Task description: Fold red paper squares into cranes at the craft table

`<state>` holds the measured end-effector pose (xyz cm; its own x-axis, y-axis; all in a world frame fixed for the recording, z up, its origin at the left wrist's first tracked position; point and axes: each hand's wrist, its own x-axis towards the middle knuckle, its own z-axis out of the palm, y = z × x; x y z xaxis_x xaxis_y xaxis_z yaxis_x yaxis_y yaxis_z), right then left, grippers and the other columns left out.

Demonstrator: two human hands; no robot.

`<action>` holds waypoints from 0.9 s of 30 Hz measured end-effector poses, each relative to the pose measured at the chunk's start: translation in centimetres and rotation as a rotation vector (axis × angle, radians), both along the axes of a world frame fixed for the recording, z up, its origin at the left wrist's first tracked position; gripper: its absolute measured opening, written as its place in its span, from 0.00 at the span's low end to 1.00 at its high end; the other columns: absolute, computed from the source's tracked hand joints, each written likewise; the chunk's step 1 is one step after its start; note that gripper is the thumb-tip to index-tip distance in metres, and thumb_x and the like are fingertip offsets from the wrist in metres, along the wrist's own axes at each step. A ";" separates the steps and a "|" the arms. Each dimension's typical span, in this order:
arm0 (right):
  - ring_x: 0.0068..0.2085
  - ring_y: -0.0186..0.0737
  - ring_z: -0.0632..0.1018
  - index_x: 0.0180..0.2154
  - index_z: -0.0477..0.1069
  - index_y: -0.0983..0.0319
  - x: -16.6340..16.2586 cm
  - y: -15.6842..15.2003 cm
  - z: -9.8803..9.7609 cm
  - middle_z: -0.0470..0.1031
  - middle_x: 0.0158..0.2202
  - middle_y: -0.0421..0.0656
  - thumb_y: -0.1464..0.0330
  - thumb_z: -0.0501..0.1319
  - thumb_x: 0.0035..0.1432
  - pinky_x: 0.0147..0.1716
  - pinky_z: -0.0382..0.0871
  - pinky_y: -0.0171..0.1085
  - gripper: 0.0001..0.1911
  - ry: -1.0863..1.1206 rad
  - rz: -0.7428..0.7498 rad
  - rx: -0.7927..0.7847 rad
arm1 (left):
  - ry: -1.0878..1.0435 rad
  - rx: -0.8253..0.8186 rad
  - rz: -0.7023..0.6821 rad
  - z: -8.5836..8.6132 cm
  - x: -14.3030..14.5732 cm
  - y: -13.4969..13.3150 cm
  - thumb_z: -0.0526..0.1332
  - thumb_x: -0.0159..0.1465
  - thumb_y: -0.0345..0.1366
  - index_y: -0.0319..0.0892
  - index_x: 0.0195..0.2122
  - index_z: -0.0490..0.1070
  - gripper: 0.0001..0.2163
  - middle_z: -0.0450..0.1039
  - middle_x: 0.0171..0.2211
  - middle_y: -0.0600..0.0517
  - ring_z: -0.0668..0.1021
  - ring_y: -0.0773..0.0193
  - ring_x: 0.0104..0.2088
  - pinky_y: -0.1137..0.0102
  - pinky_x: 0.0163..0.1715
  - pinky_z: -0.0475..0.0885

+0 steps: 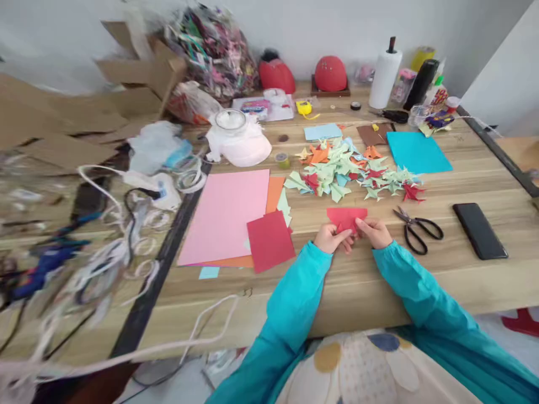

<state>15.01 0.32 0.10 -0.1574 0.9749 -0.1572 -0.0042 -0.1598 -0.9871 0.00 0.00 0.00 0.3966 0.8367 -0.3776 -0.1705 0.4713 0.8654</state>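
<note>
Toward wooden surface's front edge (484, 300), pinching part-folded red paper (345, 215) with left hand (330, 238) and right hand (375, 232), near seemingly finished multicoloured paper figures (332, 171) and unfolded crimson paper (272, 241).

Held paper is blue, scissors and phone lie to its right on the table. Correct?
Wrong colour: the held paper is red, not blue, per the head view. The scissors and phone do lie to its right on the table.
</note>
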 end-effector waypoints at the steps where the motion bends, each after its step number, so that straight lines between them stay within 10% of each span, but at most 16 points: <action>1: 0.17 0.29 0.68 0.16 0.68 0.65 0.0 0.0 0.0 0.69 0.14 0.40 0.48 0.60 0.44 0.19 0.63 0.30 0.25 -0.012 -0.002 0.008 | 0.009 0.001 -0.004 0.0 0.0 0.0 0.69 0.37 0.52 0.32 0.19 0.68 0.24 0.71 0.15 0.50 0.73 0.66 0.13 0.72 0.13 0.71; 27: 0.15 0.28 0.65 0.17 0.69 0.66 -0.1 -0.3 0.0 0.66 0.13 0.38 0.59 0.65 0.45 0.14 0.58 0.30 0.17 0.056 0.058 0.103 | 0.016 0.125 -0.088 0.4 0.3 -0.7 0.67 0.45 0.46 0.32 0.20 0.69 0.18 0.71 0.15 0.50 0.72 0.67 0.13 0.73 0.11 0.69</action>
